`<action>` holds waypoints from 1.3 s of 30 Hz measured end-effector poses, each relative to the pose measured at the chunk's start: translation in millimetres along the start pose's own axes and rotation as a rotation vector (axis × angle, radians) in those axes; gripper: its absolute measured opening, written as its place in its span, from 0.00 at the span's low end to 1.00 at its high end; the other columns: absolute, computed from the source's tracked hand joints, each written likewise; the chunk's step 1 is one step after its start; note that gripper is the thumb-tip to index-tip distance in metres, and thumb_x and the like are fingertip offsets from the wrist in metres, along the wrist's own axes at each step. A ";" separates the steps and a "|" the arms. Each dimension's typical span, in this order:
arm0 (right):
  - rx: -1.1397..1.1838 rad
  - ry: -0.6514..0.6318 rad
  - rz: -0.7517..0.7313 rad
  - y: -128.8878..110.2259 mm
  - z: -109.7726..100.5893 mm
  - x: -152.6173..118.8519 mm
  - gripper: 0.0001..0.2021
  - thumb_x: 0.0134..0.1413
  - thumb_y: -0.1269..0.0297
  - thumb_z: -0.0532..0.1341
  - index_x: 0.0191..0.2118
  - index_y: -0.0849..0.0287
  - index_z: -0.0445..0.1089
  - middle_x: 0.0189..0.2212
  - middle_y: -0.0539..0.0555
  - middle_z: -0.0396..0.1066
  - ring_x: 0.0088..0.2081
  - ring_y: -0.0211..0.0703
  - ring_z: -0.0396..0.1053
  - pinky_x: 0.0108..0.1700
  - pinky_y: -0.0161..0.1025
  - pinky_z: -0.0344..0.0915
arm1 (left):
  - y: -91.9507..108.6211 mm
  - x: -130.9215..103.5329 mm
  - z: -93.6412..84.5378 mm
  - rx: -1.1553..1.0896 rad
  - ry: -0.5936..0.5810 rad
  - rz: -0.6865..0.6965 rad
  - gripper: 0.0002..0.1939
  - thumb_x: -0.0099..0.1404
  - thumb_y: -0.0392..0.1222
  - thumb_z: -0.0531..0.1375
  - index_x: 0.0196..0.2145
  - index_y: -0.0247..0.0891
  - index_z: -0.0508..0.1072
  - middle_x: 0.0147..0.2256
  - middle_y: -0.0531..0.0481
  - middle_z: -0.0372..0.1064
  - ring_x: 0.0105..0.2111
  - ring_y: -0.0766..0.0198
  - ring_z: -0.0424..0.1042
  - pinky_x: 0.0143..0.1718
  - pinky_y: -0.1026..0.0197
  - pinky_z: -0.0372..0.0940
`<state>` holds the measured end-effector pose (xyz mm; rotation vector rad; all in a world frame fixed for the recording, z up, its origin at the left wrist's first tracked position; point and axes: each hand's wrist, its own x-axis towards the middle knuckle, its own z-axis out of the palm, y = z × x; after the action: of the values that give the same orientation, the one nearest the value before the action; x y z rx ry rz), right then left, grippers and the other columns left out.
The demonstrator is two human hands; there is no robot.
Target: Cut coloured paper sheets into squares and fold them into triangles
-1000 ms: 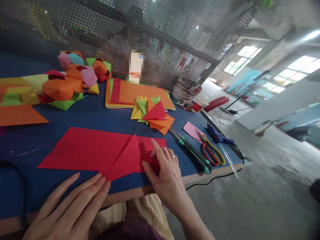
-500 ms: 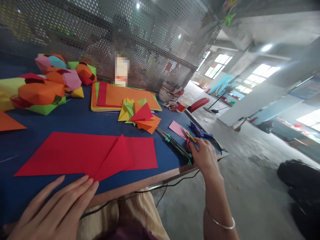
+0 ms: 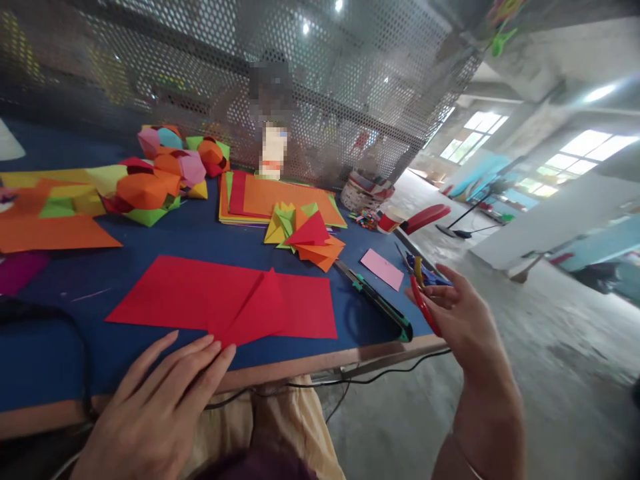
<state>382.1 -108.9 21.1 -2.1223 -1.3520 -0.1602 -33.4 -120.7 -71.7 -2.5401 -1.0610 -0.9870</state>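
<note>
My left hand [image 3: 163, 393] lies flat with its fingers spread, fingertips at the near edge of a folded red paper sheet [image 3: 185, 293]. The sheet has a slanted fold near its middle. At the table's right side, my right hand [image 3: 470, 323] grips a pair of scissors [image 3: 423, 305] with red handles, raised a little off the surface, blades pointing away. A green and black utility knife [image 3: 377, 301] rests left of the scissors. Beyond it is a small pink paper [image 3: 383, 268]. A blue glue gun [image 3: 436, 275] is partly hidden behind the scissors and fingers.
Folded paper pieces [image 3: 307, 233] lie before a stack of coloured paper [image 3: 285, 197]. Paper balls [image 3: 145, 190] and orange sheets [image 3: 60, 230] are at the left. A basket [image 3: 365, 190] and paper cup [image 3: 390, 219] stand by the perforated metal screen [image 3: 330, 100]. A black cable [image 3: 83, 347] crosses the left.
My right hand has lifted the scissors off the table near the pink paper, drawing them right and toward me. My left hand stays on the red paper. The view has swung left.
</note>
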 end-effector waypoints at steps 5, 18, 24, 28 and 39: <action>0.848 -0.424 -0.026 -88.5 23.0 -59.3 0.23 0.62 0.48 0.63 0.57 0.53 0.67 0.24 0.43 0.62 0.19 0.35 0.61 0.21 0.34 0.59 | -0.3 2.2 -2.2 0.064 -0.003 0.086 0.25 0.71 0.29 0.48 0.62 0.34 0.69 0.48 0.43 0.75 0.54 0.58 0.73 0.72 0.48 0.47; 1.047 -0.864 -0.269 -195.6 78.4 -96.0 0.09 0.68 0.58 0.57 0.50 0.50 0.60 0.25 0.44 0.62 0.23 0.37 0.62 0.25 0.34 0.61 | -6.8 -4.2 -0.4 0.088 -0.050 0.114 0.25 0.68 0.30 0.50 0.60 0.34 0.71 0.49 0.42 0.76 0.51 0.54 0.75 0.72 0.44 0.47; 0.903 -0.842 -0.385 -189.6 72.0 -86.3 0.10 0.65 0.63 0.58 0.51 0.52 0.62 0.25 0.44 0.66 0.23 0.39 0.65 0.27 0.35 0.63 | 9.4 -2.1 1.2 -0.015 0.032 -0.056 0.23 0.70 0.31 0.49 0.59 0.34 0.71 0.49 0.41 0.77 0.53 0.55 0.73 0.72 0.47 0.48; 0.864 -0.787 -0.370 -185.2 71.8 -81.6 0.08 0.66 0.63 0.58 0.48 0.53 0.63 0.24 0.44 0.65 0.23 0.37 0.63 0.26 0.34 0.61 | 11.4 0.7 0.2 -0.035 0.026 -0.074 0.22 0.71 0.32 0.49 0.59 0.36 0.70 0.50 0.43 0.78 0.53 0.56 0.74 0.72 0.49 0.47; 0.860 -0.741 -0.309 -153.9 70.5 -64.1 0.12 0.67 0.54 0.61 0.48 0.55 0.63 0.21 0.42 0.64 0.20 0.34 0.62 0.24 0.33 0.62 | 11.8 1.3 -1.0 -0.039 0.010 -0.080 0.24 0.71 0.31 0.48 0.61 0.37 0.69 0.52 0.43 0.76 0.55 0.58 0.74 0.72 0.48 0.47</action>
<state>205.1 -75.2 3.8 -1.2439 -1.7084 0.9969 -25.1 -128.9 -69.5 -2.5390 -1.1596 -1.0491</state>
